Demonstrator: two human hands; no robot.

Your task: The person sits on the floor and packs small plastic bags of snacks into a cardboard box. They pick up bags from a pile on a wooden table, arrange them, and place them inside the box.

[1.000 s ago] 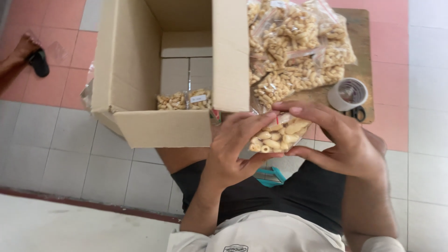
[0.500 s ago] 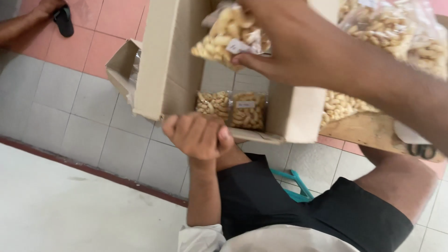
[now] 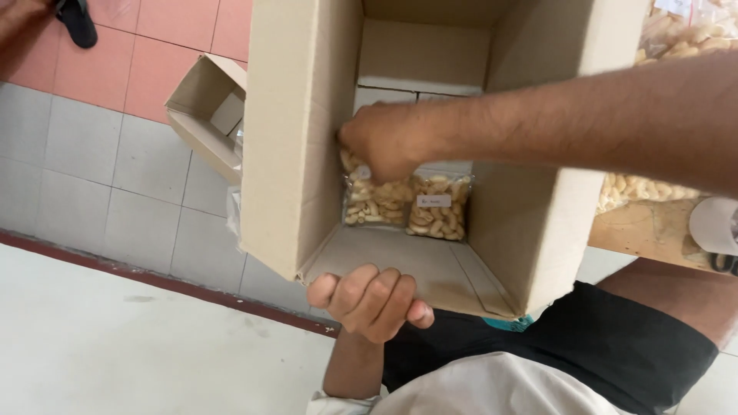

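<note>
A large open cardboard box [image 3: 300,138] stands in front of me. My right hand [image 3: 392,138] reaches down inside it and grips a clear bag of pale snack pieces [image 3: 369,201] at the box's bottom left. A second, similar bag [image 3: 440,209] with a white label lies right beside it. My left hand [image 3: 370,301] is curled around the near bottom flap of the box, its fingers closed on the cardboard edge.
A smaller open carton [image 3: 206,115] lies on the tiled floor to the left. A black sandal [image 3: 77,19] and part of another person's limb show at the top left. More snack bags [image 3: 676,38] and a tape roll [image 3: 716,224] sit on a wooden table [image 3: 638,234] at right.
My right hand has carried a snack bag from in front of me over the box and down to its bottom. My left hand has moved to the box's near flap and gripped it.
</note>
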